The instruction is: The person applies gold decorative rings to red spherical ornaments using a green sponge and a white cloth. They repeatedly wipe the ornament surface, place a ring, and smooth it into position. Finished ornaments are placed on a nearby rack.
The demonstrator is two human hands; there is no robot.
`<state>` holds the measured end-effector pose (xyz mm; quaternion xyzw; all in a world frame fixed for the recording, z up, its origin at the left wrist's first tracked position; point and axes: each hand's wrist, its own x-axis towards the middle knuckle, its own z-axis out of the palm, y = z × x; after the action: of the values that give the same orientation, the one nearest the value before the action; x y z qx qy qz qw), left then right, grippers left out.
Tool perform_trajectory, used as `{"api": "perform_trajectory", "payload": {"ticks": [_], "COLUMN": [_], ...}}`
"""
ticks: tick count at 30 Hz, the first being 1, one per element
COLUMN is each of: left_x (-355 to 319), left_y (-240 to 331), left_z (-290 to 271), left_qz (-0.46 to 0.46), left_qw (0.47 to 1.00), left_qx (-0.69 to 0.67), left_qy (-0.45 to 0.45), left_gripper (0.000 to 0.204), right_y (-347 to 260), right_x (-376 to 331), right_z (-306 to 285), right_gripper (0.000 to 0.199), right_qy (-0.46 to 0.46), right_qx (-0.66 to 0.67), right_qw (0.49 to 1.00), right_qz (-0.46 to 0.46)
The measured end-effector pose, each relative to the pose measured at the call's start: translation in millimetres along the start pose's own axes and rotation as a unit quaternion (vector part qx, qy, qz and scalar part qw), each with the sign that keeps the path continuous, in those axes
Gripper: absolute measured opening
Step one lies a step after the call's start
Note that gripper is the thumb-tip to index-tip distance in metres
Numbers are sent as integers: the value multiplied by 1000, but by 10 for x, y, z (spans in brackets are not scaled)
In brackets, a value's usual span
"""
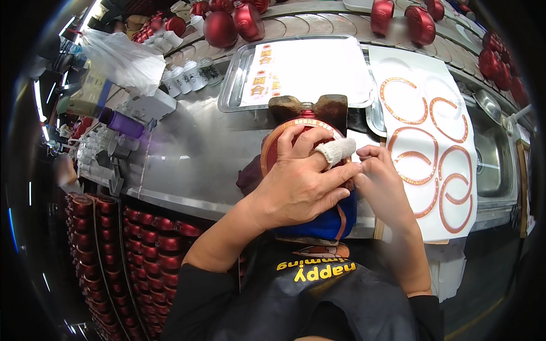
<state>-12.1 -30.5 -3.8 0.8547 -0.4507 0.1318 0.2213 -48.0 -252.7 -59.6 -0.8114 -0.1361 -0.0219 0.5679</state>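
My left hand (298, 184) lies spread over the round red bottle (284, 145), its fingers (290, 136) pressing a gold-edged curved label against the front; one finger wears a white cloth wrap (336, 150). My right hand (382, 182) pinches the label's right end, fingers closed on it. The bottle rests in a wooden cradle (310, 108) at the near edge of the steel surface (187, 153). Right of it lies a white sheet (432, 148) with six orange crescent labels. Beyond sits a metal tray (239, 85) holding a white label sheet. Red bottles line the far edge.
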Motion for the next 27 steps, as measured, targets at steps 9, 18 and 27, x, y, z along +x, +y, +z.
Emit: {"api": "perform_trajectory", "payload": {"ticks": [9, 18, 27], "left_x": [-84, 35, -80], "left_y": [21, -22, 16], "left_z": [-31, -74, -96], "left_qz": [-57, -20, 12], "left_qw": [993, 992, 999], "left_qx": [85, 124, 25], "left_qy": [54, 15, 22], "left_gripper": [48, 42, 30], "right_y": [-48, -82, -78], "right_x": [-31, -39, -83], "right_z": [-9, -4, -16], "right_gripper": [12, 11, 10], "right_qy": [-1, -31, -37], "right_qx": [42, 88, 49], "right_qw": [999, 995, 998], "right_qz": [-17, 45, 3]}}
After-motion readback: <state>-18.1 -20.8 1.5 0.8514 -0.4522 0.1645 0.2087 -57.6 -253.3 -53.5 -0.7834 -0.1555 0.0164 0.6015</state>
